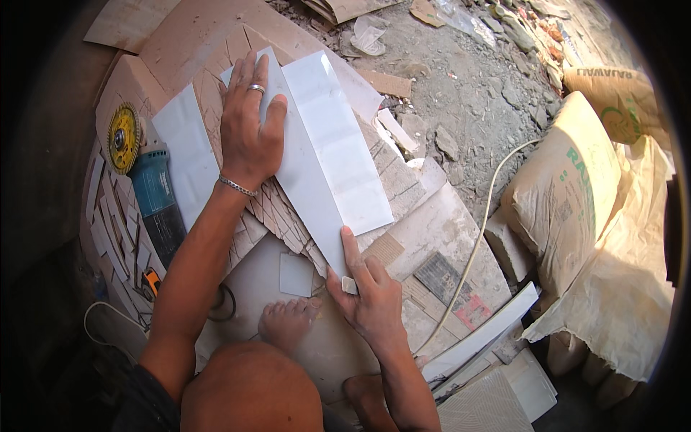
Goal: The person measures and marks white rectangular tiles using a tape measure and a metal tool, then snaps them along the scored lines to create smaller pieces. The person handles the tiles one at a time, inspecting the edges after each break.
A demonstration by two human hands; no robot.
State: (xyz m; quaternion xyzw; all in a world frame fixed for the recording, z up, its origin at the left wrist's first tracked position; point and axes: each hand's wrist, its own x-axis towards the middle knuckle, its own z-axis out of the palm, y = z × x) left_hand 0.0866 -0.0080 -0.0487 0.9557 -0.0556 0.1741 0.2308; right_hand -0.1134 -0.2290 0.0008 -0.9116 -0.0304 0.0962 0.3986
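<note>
A long white tile strip (306, 169) with a tapered near end lies slantwise across a scored, dusty work board (277, 216). My left hand (252, 129), wearing a ring and a bracelet, rests flat on its far part with the fingers stretched out. At the near end my right hand (371, 299) grips the strip, index finger on top and thumb at the side. A small pale piece shows between those fingers; I cannot tell whether it belongs to the strip. A wider white tile (345, 137) lies against the strip's right side. Another white tile (186, 155) lies left of my left hand.
A teal angle grinder (152, 187) with a yellow-hubbed disc lies at the left, near narrow tile offcuts (108, 223) and an orange tape measure (152, 281). A pale cable (481, 237) runs along the right, beside paper sacks (565, 180). Rubble (475, 108) covers the far ground. My bare foot (288, 320) is close by.
</note>
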